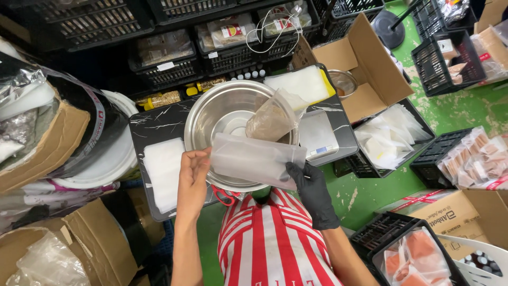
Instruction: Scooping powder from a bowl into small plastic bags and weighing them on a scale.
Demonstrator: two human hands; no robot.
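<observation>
Bare left hand [193, 177] and gloved right hand [312, 190] pinch opposite ends of an empty pouch [256, 160], stretched flat over the bowl [222, 114], fingers closed on its edges.

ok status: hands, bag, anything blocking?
Left hand bare, right hand gloved, both gripping empty clear bag. Over steel bowl; filled pouch inside. Nothing blocking.

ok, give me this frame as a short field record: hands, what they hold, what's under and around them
left hand: bare, grips the left edge of the frosted plastic pouch
right hand: black glove, grips the pouch's right lower corner
pouch: flat, held level over the steel bowl
in bowl: clear bag of brownish grains, leaning on the rim
surface: black marble-look tray
right of bowl: small digital scale
left of bowl: stack of white pouches
</observation>
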